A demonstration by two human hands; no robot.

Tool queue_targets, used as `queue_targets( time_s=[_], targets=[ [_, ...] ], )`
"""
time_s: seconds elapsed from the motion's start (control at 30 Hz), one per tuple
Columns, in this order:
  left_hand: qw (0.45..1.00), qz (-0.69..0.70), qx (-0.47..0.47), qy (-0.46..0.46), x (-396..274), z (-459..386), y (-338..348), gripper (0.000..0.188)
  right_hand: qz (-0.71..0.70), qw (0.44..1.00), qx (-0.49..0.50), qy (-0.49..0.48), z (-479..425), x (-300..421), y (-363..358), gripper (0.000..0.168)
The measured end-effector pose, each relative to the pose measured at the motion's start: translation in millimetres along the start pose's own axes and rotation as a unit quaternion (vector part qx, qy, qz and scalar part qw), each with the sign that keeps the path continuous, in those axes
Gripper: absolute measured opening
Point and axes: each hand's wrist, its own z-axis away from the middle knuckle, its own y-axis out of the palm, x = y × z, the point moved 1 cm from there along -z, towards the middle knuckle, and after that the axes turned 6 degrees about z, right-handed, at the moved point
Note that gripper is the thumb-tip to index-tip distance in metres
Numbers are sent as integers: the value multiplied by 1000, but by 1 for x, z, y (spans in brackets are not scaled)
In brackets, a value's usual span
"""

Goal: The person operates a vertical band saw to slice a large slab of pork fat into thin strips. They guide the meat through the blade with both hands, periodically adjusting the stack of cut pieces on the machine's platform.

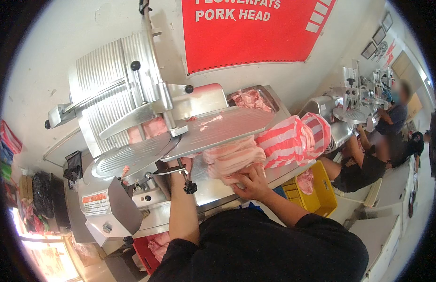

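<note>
My right hand (251, 181) is cupped against the near edge of a stack of pork slices (235, 155), thumb and fingers gripping it. The pale, layered slices lie on the metal surface beside a meat slicer's flat plate (218, 127). My left forearm reaches under that plate, and the plate and a black knob (190, 187) hide most of my left hand (177, 172). Whatever it holds cannot be seen. The steel meat slicer (112, 88) stands on the left, with a pink block of meat (147, 130) under its ribbed carriage. Small meat scraps (211, 122) cling to the plate.
A red-and-white striped plastic bag (285, 139) with meat lies right of the stack. Behind stands a metal tray (272, 97) of meat pieces. Below are a yellow crate (322, 190) and a red crate (145, 255), both with meat. Co-workers sit by another slicer (352, 105).
</note>
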Motion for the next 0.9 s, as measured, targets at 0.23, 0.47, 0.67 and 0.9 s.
queue_targets(
  time_s=[0.23, 0.47, 0.67, 0.9],
  targets=[
    [1000, 1, 5, -5, 3, -6, 1, 39, 15, 1000, 9, 11, 2, 1, -1, 38],
    [1000, 2, 13, -10, 5, -14, 0, 38, 20, 1000, 4, 11, -1, 4, -1, 40],
    [1000, 8, 16, -10, 1, -12, -5, 37, 13, 1000, 6, 10, 1, 3, 7, 39],
    [999, 14, 24, -27, 8, -5, -1, 36, 39, 999, 13, 25, 3, 5, 6, 40]
  ],
)
